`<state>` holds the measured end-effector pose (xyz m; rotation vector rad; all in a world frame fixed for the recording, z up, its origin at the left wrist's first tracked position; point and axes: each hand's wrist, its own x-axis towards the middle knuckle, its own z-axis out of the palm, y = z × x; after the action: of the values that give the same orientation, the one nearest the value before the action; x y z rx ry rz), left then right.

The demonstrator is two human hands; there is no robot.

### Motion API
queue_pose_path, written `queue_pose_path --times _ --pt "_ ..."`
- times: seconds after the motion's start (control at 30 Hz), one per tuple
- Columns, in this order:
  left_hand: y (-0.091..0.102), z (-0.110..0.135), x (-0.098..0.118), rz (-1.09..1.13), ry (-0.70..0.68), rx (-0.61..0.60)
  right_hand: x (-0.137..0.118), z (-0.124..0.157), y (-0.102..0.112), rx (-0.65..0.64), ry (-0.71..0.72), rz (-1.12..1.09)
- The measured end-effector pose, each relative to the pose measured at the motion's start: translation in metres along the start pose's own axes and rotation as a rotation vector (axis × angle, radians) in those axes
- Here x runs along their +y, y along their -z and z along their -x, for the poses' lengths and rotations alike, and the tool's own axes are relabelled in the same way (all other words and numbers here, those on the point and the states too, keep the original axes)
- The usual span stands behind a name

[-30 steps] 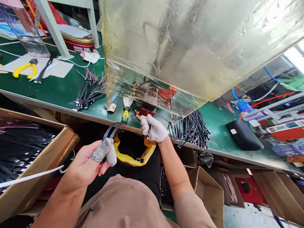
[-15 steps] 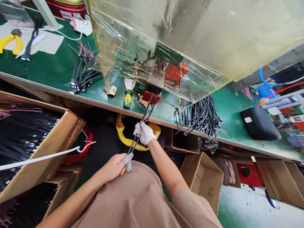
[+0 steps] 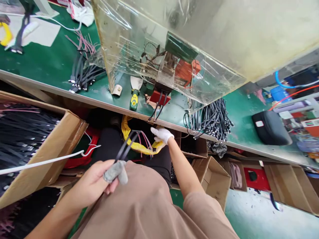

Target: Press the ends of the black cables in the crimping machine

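My left hand [image 3: 96,182], bare with grey cots on thumb and forefinger, pinches a pair of black cables [image 3: 126,149] over my lap. Their far ends fan into thin pink wires [image 3: 144,141] above a yellow bag [image 3: 138,148]. My right hand [image 3: 162,134], in a white glove, hovers just under the bench edge by the bag's rim, fingers stretched out with nothing seen in them. Above it, two more black cables [image 3: 156,113] hang from a red fixture [image 3: 160,98] at the foot of a clear plastic machine cover [image 3: 199,43].
On the green bench [image 3: 50,66] lie a green-handled tool [image 3: 134,99], a large bundle of black cables [image 3: 211,121], a smaller bunch [image 3: 82,74] and a black pouch [image 3: 271,127]. A cardboard box of cables [image 3: 37,146] stands at my left; open cartons [image 3: 211,179] sit on the floor.
My right hand has let go of the cable pair and moved right, toward the bench edge. My left hand has drawn the pair down and left, its pink ends now free.
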<state>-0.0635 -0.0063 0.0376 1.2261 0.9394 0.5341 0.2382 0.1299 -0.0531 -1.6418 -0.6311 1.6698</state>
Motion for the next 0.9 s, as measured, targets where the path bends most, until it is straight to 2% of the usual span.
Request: queue_pose_path --times 0.1,0.17,0.23,0.3,0.4,0.47,0.53,0.6,0.7,0.77,0.83,0.9 --pt "0.002 -0.011 0.016 0.179 -0.062 0.27 -0.023 0.029 0.019 0.04 0.05 0.422" --pt "0.003 -0.022 0.021 0.261 -0.126 0.308 -0.041 0.054 0.033 0.018 0.134 0.642" --pt "0.002 -0.032 0.024 0.306 -0.176 0.277 -0.058 0.078 0.048 -0.013 0.209 0.609" --pt "-0.001 -0.04 0.026 0.343 -0.178 0.275 -0.073 0.098 0.066 0.036 0.293 0.475" --pt "-0.01 -0.048 0.03 0.413 -0.119 0.361 -0.094 0.11 0.1 0.282 0.47 0.431" --pt "-0.014 -0.052 0.033 0.433 -0.112 0.397 -0.107 0.105 0.126 0.509 0.556 0.543" --pt "-0.016 -0.057 0.034 0.438 -0.161 0.362 -0.119 0.091 0.15 0.715 0.564 0.754" --pt "-0.015 -0.065 0.035 0.451 -0.222 0.303 -0.126 0.072 0.163 0.87 0.463 0.998" --pt "-0.013 -0.076 0.035 0.487 -0.29 0.282 -0.131 0.046 0.158 1.021 0.2 1.251" --pt "-0.013 -0.082 0.037 0.506 -0.338 0.32 -0.133 0.038 0.144 1.073 0.109 1.296" --pt "-0.013 -0.086 0.042 0.516 -0.372 0.338 -0.136 0.041 0.131 1.093 0.133 1.237" --pt "-0.013 -0.089 0.051 0.524 -0.363 0.361 -0.141 0.052 0.124 1.103 0.259 1.085"
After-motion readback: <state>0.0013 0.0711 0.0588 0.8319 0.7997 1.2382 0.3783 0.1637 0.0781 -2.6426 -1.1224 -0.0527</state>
